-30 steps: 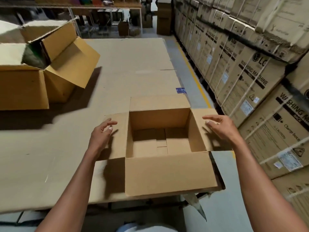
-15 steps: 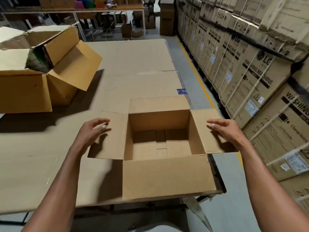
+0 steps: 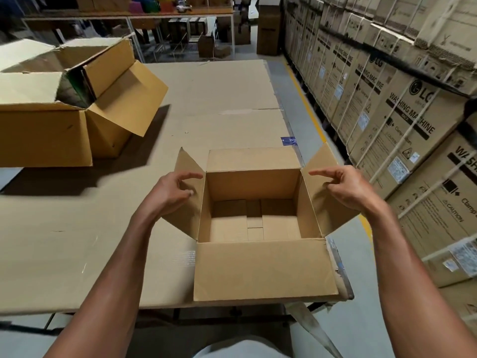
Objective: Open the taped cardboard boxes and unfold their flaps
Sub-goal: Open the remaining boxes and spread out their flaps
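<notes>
Since a moment ago both side flaps have lifted from flat to slanting upward. Our left hand (image 3: 171, 193) and right hand (image 3: 343, 188) curl round them. The open brown cardboard box (image 3: 263, 270) sits at the cardboard-covered table's (image 3: 77, 241) near right corner, empty, its front flap hanging down.

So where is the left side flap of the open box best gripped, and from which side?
Grip the left flap along its free outer edge, coming from the outside left, where the left hand already is. It stands tilted up and outward from the box, so that edge is exposed, with thumb and fingers able to pinch both faces.
</notes>
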The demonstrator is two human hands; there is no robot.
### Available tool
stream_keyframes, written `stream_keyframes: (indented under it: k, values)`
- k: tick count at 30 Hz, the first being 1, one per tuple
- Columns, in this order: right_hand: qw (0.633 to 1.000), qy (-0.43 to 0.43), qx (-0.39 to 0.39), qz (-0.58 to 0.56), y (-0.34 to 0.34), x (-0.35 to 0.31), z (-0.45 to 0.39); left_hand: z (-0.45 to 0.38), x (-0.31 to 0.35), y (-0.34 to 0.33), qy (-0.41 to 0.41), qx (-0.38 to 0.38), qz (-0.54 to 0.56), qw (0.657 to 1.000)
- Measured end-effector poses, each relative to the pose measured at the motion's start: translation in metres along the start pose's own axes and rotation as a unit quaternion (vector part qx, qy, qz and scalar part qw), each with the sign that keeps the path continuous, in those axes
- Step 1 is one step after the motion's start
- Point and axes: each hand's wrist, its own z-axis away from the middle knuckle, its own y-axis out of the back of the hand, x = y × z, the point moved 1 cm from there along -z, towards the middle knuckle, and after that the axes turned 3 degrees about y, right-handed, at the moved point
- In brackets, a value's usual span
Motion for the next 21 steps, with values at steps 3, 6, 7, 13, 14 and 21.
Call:
stream_keyframes:
  k: [3, 6, 7, 13, 14, 21]
  values:
    - [0.999, -0.009, 0.020, 0.034, -0.008, -0.010, 0.003, 0.007, 0.007, -0.004, 0.008, 0.026, -0.034, 0.999]
    - [0.999, -0.001, 0.036, 0.038, -0.010, -0.014, 0.010, 0.022, 0.008, -0.005, 0.005, 0.048, -0.041, 0.998]
    - [0.998, 0.008, 0.045, 0.033, -0.010, -0.015, 0.013, 0.029, 0.007, -0.004, 0.006, 0.058, -0.042, 0.997]
    - [0.997, 0.071, 0.034, 0.017, -0.024, -0.031, 0.029, 0.105, -0.018, 0.004, 0.065, 0.144, -0.010, 0.987]
    - [0.996, 0.086, 0.025, 0.017, -0.028, -0.037, 0.032, 0.122, -0.023, 0.006, 0.074, 0.154, -0.004, 0.985]
    - [0.978, 0.199, -0.068, 0.003, -0.087, -0.084, 0.051, 0.254, -0.067, 0.013, 0.162, 0.267, 0.005, 0.950]
